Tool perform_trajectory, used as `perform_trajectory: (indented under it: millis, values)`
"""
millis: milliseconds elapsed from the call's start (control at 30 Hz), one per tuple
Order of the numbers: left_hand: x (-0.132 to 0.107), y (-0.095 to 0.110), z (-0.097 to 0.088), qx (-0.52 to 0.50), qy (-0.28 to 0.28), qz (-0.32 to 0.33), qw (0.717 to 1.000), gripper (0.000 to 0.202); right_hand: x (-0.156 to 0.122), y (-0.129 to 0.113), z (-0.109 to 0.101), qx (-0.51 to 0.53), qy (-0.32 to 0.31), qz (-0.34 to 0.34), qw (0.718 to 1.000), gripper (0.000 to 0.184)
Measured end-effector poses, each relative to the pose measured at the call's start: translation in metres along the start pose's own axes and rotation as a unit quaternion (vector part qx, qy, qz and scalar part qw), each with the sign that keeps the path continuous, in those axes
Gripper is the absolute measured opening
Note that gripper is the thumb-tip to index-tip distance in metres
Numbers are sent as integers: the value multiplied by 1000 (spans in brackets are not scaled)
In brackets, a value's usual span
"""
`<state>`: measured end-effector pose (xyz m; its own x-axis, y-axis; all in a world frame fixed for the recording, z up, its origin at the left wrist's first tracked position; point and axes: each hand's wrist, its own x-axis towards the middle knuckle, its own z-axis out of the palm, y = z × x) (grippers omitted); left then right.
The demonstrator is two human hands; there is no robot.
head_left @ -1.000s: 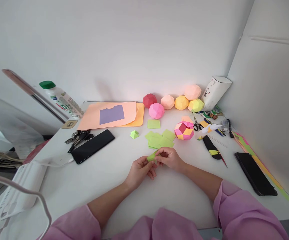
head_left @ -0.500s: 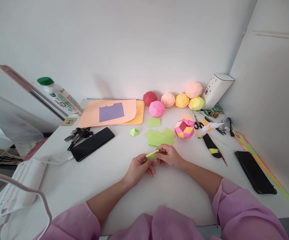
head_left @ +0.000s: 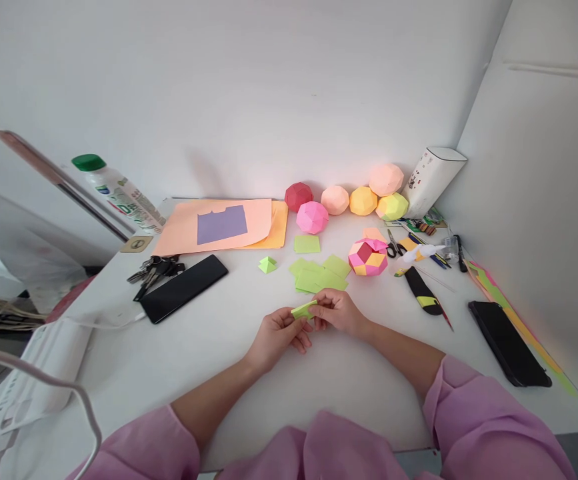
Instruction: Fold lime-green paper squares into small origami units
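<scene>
Between my two hands is a small folded piece of green paper (head_left: 303,309), held just above the table. My left hand (head_left: 279,335) pinches its left end, and my right hand (head_left: 337,312) grips the right end with thumb and fingers. Just beyond them lie several loose green paper pieces (head_left: 313,277), with a single green paper rectangle (head_left: 307,244) behind. A small folded green paper unit (head_left: 267,265) rests to the left of that pile. Right of the pile sits a multicoloured paper ball (head_left: 367,257) in pink, red and yellow.
Several paper balls (head_left: 335,200) line the wall. Peach sheets (head_left: 179,223), keys (head_left: 156,272) and a black phone (head_left: 185,289) lie left. On the right are scissors (head_left: 394,248), a glue bottle (head_left: 416,255), a cutter (head_left: 425,293) and another black phone (head_left: 509,343).
Both hands keep the same hold on the folded green paper. The whole view has shifted very slightly; nothing on the table has moved.
</scene>
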<state>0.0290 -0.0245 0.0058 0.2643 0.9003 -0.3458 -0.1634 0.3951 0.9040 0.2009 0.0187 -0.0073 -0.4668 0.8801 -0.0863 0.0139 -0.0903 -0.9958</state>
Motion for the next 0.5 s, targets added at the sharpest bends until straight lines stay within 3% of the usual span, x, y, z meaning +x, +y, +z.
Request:
perform_trajectory:
  millis: [500]
  values:
    - [-1,3,-1,31,-26,-18,999,26,-2,0,1,-5,-5,-6,1000,25]
